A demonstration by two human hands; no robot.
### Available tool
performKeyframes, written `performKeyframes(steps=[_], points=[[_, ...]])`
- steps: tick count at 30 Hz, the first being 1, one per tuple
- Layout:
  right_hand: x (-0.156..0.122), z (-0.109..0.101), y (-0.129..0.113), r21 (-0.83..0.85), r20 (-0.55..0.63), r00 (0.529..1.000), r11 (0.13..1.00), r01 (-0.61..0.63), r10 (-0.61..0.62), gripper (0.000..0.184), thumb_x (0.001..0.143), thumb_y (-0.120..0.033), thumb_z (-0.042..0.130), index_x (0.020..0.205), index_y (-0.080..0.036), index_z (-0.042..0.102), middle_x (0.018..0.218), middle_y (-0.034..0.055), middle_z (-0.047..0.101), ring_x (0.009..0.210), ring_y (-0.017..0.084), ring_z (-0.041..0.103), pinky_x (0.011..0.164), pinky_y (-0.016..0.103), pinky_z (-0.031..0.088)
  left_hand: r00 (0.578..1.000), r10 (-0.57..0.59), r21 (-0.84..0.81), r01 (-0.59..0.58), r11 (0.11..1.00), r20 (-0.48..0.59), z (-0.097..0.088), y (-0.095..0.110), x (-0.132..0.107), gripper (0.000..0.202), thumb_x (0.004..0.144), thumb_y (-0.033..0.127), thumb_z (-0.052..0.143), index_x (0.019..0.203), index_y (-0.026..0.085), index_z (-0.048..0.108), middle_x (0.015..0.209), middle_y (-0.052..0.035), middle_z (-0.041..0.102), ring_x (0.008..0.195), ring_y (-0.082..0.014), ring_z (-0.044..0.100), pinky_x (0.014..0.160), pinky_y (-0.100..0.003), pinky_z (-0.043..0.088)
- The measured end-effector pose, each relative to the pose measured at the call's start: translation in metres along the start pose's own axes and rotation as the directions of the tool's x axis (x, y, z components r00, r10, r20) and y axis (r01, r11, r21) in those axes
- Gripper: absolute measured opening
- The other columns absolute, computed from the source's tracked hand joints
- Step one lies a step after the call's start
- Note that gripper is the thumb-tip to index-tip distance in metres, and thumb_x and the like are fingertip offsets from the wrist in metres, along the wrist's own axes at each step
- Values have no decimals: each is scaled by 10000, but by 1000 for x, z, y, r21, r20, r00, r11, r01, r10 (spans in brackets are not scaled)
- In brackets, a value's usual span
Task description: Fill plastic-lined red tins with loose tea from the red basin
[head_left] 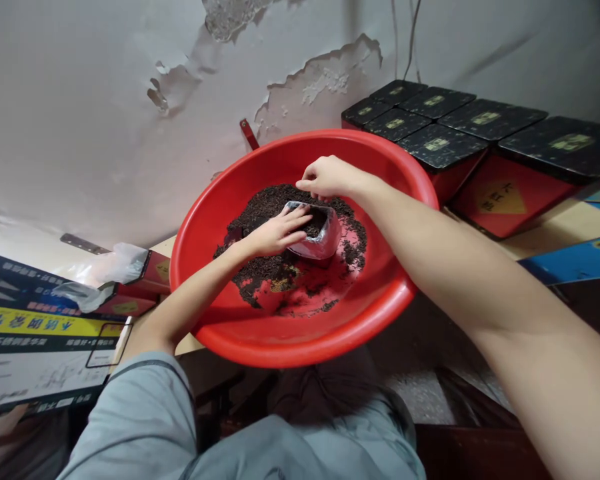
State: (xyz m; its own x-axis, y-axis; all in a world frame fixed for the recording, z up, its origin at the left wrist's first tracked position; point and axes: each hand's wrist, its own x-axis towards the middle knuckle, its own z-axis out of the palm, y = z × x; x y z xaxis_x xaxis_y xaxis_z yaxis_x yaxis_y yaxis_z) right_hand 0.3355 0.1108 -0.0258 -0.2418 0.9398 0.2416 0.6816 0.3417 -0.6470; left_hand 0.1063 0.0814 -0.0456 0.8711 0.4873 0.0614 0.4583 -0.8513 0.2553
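A big red plastic basin (230,200) rests on a table edge in front of me, holding a heap of dark loose tea leaves (265,207). In the middle of the heap lies a small silver pouch (325,241), its mouth open and partly filled with leaves. My left hand (280,232) lies over the pouch's left edge, fingers stretched across its opening. My right hand (325,177) hovers just above the pouch's far rim, fingertips pinched together, what they hold too small to see.
Several black-lidded red tins (445,143) stand in rows at the right on a wooden tabletop (545,240). A printed cardboard box (35,333) and a crumpled plastic bag (115,263) sit at the left. A peeling white wall (130,100) rises behind.
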Motion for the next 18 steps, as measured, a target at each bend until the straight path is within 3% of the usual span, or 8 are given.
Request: performKeyframes(steps=[2, 4, 6, 8, 9, 12, 14, 18], points=[[-2, 10, -5, -96, 85, 995, 995, -38, 46, 345, 904, -511, 753, 959, -175, 808, 924, 139, 771, 942, 329, 752, 933, 459, 571, 975, -141, -137, 118, 984, -171, -8, -6, -1, 531, 1097, 466, 386, 1411, 155, 681, 1576, -120, 565, 1492, -255, 518, 1290, -427, 345], [-7, 23, -13, -163, 195, 972, 982, -98, 129, 539, 911, -576, 722, 1255, -163, 754, 1273, 198, 728, 1151, 395, 718, 1036, 493, 538, 877, -348, -208, 292, 934, -331, -18, -17, -6, 485, 1093, 411, 391, 1296, 154, 748, 1438, -99, 697, 1366, -228, 638, 1205, -349, 445], [-13, 36, -22, -231, 289, 937, 964, -133, 198, 750, 953, -588, 649, 1553, -153, 534, 1555, 236, 545, 1334, 444, 621, 1122, 529, 483, 769, -527, -179, 497, 849, -363, -23, -30, -13, 416, 1058, 343, 465, 1281, 135, 747, 1366, -102, 743, 1303, -222, 675, 1163, -311, 466], [-17, 43, -26, -310, 342, 917, 946, -97, 206, 836, 992, -561, 586, 1666, -134, 337, 1631, 258, 452, 1424, 449, 546, 1157, 535, 447, 692, -675, -63, 685, 726, -256, -21, -42, -23, 481, 1017, 364, 559, 1406, 99, 660, 1433, -148, 694, 1349, -255, 639, 1175, -326, 445], [-18, 44, -26, -337, 356, 915, 939, -63, 189, 845, 997, -557, 575, 1674, -126, 309, 1621, 261, 467, 1429, 438, 544, 1153, 523, 451, 650, -741, 16, 753, 657, -169, -17, -46, -28, 594, 998, 430, 600, 1481, 85, 589, 1499, -184, 636, 1390, -288, 604, 1189, -358, 432], [-17, 37, -20, -355, 385, 912, 935, 3, 143, 842, 959, -609, 616, 1626, -140, 406, 1542, 229, 575, 1365, 400, 610, 1106, 469, 500, 510, -857, 273, 817, 508, 68, 1, -52, -38, 984, 898, 697, 656, 1618, 81, 391, 1638, -274, 442, 1500, -407, 454, 1225, -513, 372], [-16, 29, -16, -371, 406, 900, 929, 1, 162, 825, 930, -652, 638, 1579, -164, 488, 1514, 200, 611, 1335, 391, 636, 1093, 462, 515, 481, -870, 393, 784, 482, 107, 15, -52, -41, 1058, 864, 736, 666, 1631, 79, 350, 1649, -297, 402, 1520, -440, 395, 1227, -579, 334], [-18, 20, -12, -352, 439, 886, 936, 20, 147, 981, 852, -702, 706, 1643, -204, 407, 1598, 147, 543, 1415, 369, 579, 1162, 451, 484, 520, -854, 429, 775, 464, -15, 32, -48, -34, 961, 875, 612, 703, 1597, 69, 377, 1574, -297, 478, 1450, -422, 457, 1193, -550, 352]])
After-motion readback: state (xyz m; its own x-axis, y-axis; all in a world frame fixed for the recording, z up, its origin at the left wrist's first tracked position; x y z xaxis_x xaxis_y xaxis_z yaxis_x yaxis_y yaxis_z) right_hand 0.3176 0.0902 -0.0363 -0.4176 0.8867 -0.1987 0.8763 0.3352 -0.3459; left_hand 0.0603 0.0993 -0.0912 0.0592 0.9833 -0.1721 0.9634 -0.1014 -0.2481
